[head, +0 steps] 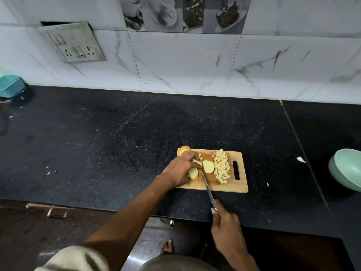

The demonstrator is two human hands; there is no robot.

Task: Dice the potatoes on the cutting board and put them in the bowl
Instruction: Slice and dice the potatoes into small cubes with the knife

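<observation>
A wooden cutting board lies on the black counter. My left hand grips a peeled potato piece on the board's left side. My right hand holds a knife by its handle, and the blade tip sits between that piece and a cut potato half lying flat side up. A pile of diced potato is heaped toward the board's handle slot. A whole potato rests at the far left corner. The pale green bowl stands at the right edge of the view.
The black granite counter stretches left of the board. A teal container sits at the far left by the tiled wall. Small white scraps lie between board and bowl. Cabinet handles are below the counter's front edge.
</observation>
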